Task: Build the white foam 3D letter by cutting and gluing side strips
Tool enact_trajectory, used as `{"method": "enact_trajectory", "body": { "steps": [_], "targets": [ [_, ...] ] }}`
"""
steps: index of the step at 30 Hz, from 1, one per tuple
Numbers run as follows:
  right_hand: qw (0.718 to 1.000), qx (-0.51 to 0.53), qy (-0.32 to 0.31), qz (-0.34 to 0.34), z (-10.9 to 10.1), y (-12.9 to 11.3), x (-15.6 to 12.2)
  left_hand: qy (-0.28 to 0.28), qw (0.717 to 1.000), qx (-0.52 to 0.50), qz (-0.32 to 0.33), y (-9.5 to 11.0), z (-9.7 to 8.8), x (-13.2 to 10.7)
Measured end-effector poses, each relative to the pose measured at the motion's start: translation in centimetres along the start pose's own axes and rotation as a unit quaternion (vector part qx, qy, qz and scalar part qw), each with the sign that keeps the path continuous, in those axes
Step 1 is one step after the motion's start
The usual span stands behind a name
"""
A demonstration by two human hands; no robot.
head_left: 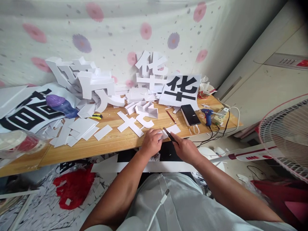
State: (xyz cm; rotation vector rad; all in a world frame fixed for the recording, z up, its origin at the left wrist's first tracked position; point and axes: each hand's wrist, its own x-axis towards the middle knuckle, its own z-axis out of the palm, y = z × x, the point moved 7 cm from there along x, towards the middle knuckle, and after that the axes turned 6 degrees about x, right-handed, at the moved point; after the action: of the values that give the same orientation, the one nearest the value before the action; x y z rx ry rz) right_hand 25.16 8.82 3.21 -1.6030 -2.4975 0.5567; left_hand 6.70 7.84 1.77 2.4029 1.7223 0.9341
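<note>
Fingers of the right hand (pixel 189 149) are closed around a dark cutter (pixel 171 136), its blade at a white piece (pixel 174 129) near the front edge of the wooden table (pixel 115 141). The left hand (pixel 152 142) curls its fingers at the piece's left end, whether gripping or merely pressing I cannot tell, with a white cross-shaped cut-out (pixel 130 124) lying beyond it to the left

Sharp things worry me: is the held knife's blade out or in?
Out: the blade shows beyond the black handle in the right hand.
</note>
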Motion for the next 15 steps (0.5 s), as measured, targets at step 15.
{"method": "enact_trajectory", "body": {
  "steps": [15],
  "targets": [
    [0.998,-0.047,-0.037,0.003,0.0,-1.8,0.3,0.006,1.0,-0.005,-0.003,-0.2,0.0,-0.4]
  ]
}}
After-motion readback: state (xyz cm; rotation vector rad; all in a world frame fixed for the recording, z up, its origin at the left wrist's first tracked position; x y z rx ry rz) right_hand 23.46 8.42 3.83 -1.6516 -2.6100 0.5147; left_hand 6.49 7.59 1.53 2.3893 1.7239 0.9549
